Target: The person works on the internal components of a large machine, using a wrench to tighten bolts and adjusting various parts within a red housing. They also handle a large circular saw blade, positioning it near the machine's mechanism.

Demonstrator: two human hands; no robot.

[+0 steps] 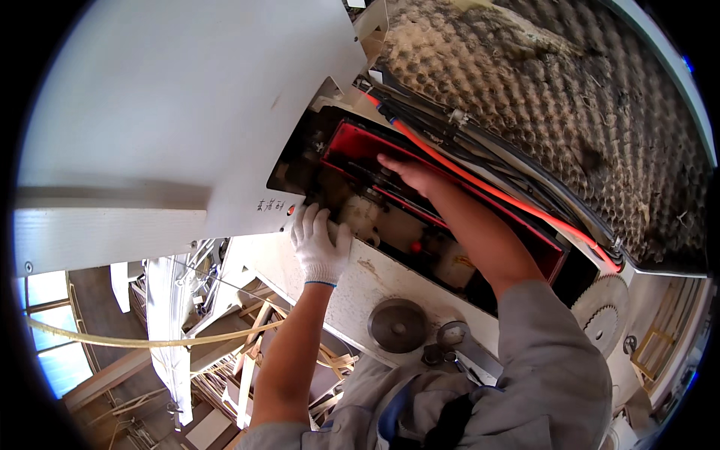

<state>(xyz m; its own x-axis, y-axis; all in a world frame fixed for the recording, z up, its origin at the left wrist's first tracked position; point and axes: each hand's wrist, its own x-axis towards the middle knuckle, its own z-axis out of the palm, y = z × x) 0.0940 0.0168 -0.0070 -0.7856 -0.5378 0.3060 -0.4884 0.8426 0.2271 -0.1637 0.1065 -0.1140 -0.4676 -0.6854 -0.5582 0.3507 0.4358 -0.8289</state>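
The left hand (320,244), wearing a white glove, is resting with fingers spread wide on the rim of the machine opening (420,225). At two o'clock from it, the bare right hand (409,174) is reaching into the red frame (352,141), fingers loosely curled, holding nothing I can see. An orange cable (495,191) is running past at one o'clock, and a round grey disc (397,325) is lying at five o'clock.

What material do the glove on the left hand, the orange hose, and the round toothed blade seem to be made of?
Glove on the left hand: probably knitted cotton or a similar yarn, white and matte, with a blue cuff edge. Orange hose: likely plastic or rubber, smooth and slightly glossy, bending along the machine. Toothed blade: seemingly metal, pale grey and dull, with sharp cut teeth.
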